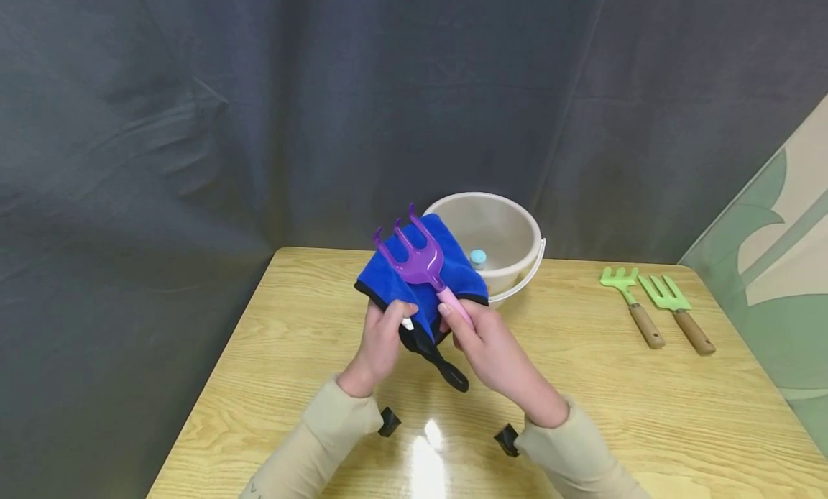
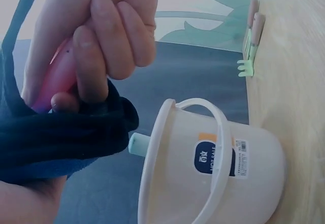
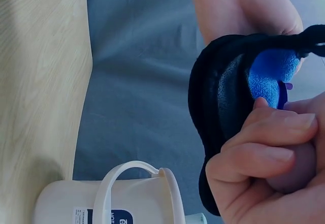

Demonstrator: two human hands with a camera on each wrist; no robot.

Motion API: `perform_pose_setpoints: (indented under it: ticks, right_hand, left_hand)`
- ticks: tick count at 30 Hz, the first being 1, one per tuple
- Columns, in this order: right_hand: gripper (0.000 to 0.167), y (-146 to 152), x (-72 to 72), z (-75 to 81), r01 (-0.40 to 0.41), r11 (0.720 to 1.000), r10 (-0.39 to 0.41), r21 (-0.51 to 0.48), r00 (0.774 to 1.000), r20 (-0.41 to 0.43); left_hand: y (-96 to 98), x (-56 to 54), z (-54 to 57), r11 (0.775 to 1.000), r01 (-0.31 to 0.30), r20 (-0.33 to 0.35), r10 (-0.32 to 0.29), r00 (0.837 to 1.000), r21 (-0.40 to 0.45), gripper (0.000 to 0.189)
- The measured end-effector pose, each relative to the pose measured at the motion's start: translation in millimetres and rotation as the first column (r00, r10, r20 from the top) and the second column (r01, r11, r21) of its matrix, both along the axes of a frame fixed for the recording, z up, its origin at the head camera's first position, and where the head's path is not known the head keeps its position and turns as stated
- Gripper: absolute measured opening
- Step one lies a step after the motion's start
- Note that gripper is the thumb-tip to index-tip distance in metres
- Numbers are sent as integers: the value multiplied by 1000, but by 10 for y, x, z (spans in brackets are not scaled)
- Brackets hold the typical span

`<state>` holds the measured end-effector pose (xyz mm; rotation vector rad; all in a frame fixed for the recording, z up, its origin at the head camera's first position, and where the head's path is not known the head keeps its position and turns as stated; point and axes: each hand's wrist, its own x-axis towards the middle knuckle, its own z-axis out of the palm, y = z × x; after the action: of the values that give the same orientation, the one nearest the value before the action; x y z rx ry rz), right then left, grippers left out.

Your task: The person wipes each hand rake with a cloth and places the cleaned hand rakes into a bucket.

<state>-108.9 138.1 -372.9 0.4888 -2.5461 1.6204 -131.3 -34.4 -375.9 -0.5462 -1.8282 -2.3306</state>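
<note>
In the head view my left hand (image 1: 382, 341) grips a blue cloth (image 1: 453, 244) with black edging and a black hanging loop (image 1: 453, 375). My right hand (image 1: 494, 348) holds a small purple hand rake (image 1: 420, 264) by its pink handle, its three tines lying over the cloth. The right wrist view shows the fingers (image 3: 254, 168) curled round the handle, close against the folded cloth (image 3: 274, 76). Both hands are above the table, in front of a white bucket (image 1: 511, 283). Part of the cloth hides the bucket's left side.
Inside the bucket a light blue piece (image 1: 478, 258) shows near the rim. On the right of the wooden table (image 1: 291, 326) lie a green hand rake (image 1: 634, 305) and a green fork (image 1: 679, 316), both with wooden handles. A dark curtain (image 1: 414, 111) hangs behind.
</note>
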Motion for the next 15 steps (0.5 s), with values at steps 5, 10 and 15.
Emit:
perform_pose_setpoints:
  ticks: [5,10,15]
  right_hand:
    - [30,16,1,1,-3,1000,3,2,1000,-5]
    - [29,27,16,-12,-2,1000,2,24,1000,1]
    - [28,24,28,-30,-22,1000,22,19,1000,12]
  left_hand:
    - [-16,-16,50,1000,-31,20,31,999,0,44]
    - [-39,-44,81,998,-42,27,40,999,43,48]
    - [-78,-93,99,994,-72,23,70,997,86,43]
